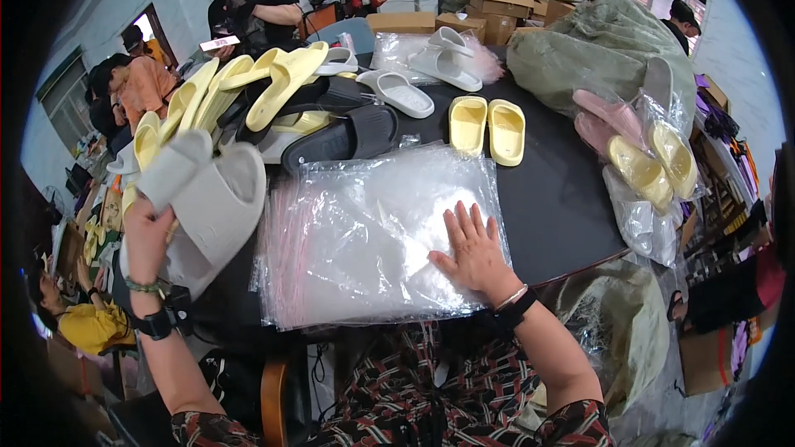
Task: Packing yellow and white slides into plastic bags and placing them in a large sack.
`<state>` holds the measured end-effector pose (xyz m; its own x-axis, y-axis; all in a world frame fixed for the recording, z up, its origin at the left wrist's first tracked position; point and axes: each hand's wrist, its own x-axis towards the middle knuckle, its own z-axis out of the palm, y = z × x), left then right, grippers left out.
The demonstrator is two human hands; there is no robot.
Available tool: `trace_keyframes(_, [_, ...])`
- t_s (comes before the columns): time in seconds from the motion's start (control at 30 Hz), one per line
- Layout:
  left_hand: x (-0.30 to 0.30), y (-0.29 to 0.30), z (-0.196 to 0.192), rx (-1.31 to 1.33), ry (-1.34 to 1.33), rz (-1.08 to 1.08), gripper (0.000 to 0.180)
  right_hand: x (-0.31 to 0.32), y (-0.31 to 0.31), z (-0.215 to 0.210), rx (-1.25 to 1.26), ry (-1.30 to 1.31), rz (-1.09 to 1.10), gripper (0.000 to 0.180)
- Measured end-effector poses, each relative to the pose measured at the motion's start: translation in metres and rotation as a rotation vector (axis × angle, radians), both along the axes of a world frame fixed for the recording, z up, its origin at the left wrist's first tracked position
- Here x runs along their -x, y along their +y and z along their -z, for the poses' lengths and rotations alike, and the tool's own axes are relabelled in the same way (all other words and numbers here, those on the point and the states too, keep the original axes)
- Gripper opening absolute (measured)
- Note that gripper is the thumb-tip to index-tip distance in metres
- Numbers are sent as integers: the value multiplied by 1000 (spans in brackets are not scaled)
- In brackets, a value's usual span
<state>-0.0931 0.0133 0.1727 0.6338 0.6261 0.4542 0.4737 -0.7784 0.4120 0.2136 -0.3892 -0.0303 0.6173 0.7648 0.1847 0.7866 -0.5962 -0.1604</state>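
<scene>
"Fingers (pixel 464 219) first: how are they on the right hand (pixel 479 255)?"

"Spread apart and laid flat, palm down, on a stack of clear plastic bags (pixel 356 240). The stack reaches from under them well over to the left."

"And on the left hand (pixel 147 236)?"

"Curled, gripping light grey slides (pixel 228 207) by the edge. Some fingertips are hidden. The slides tilt up and away from that grip, toward the right, just beside the bags."

"What comes next, moving outward?"

"Ahead of the right fingertips, past the far edge of the bags, a pair of pale yellow slides (pixel 507 134) sits side by side on a black tabletop (pixel 555 207). Ahead of the left fingers rises a jumbled heap, with more yellow slides (pixel 286 87) on top and a black slide (pixel 348 139) at its near side."

"To the right?"

"Well apart from the right fingers, bagged yellow slides (pixel 644 172) lie at the table's end, bagged pink slides (pixel 609 113) just behind them."

"And farthest off?"

"Beyond both hands, a large greenish plastic sack (pixel 580 45), cardboard boxes (pixel 501 2), and a person in black (pixel 258 0) across the table."
</scene>
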Motion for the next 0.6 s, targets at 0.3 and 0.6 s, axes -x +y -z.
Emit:
trace_keyframes(0.3, [-133, -171, -50, -258, -70, 711, 29, -12, -3, 15, 93, -39, -7, 84])
trace_keyframes(0.6, [-223, -235, 72, -143, 173, 678, 35, -21, -20, 52, -833, 896, -240, 71])
